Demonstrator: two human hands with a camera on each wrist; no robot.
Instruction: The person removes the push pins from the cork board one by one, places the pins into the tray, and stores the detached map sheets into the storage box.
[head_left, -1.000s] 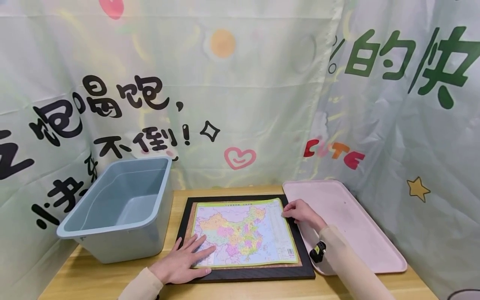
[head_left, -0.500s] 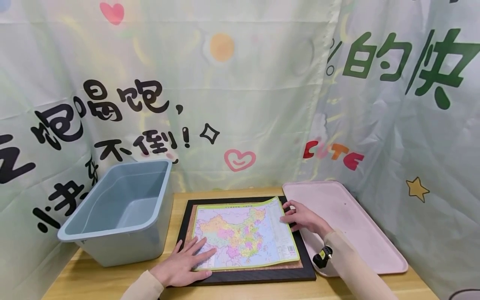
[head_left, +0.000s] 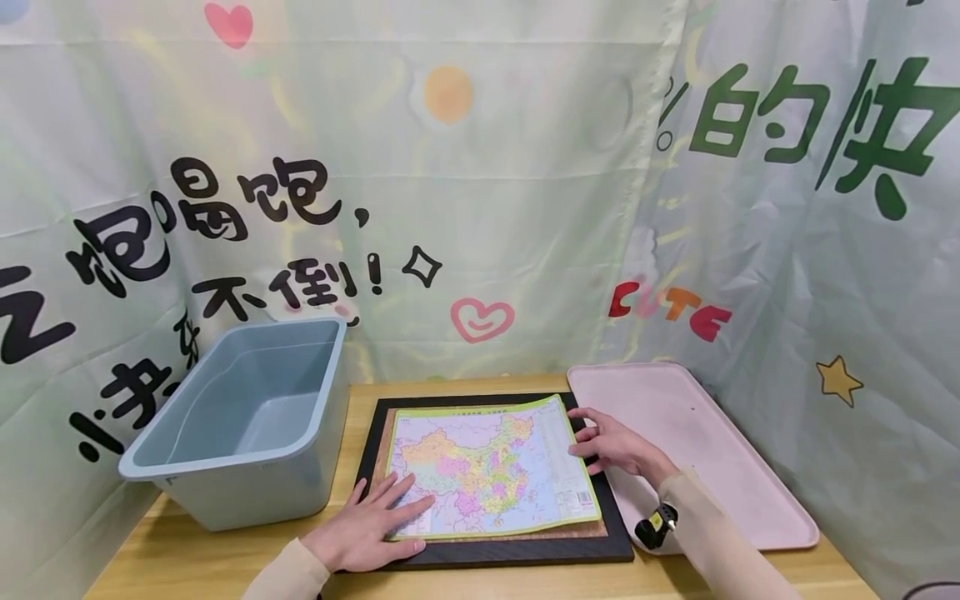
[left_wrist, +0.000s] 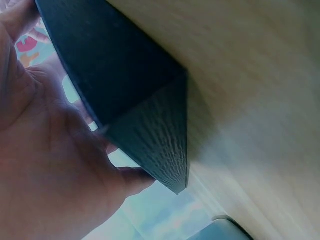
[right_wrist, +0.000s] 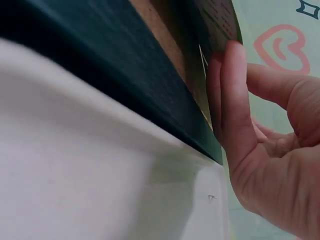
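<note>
A colourful printed map of China [head_left: 480,467] with a yellow-green border lies over the brown board [head_left: 525,536] of a black frame [head_left: 562,550]. Its right edge is raised a little. My left hand [head_left: 367,521] rests spread on the map's lower left corner and the frame; in the left wrist view, the palm [left_wrist: 55,165] is beside the frame's dark corner. At the map's right edge is my right hand [head_left: 618,446], its fingers loosely bent. In the right wrist view, the right hand's fingertips [right_wrist: 234,52] touch the lifted map edge.
A deep blue-grey plastic tub [head_left: 247,492] stands left of the frame. To the right, a pink tray [head_left: 735,467] lies close against the frame. All are on a wooden table [head_left: 405,587], with printed curtains [head_left: 525,208] behind and at both sides.
My right hand has shifted slightly right and toward me along the map's edge, its fingers spreading from a bunched pose. The map's right edge has risen slightly. My left hand stays in place.
</note>
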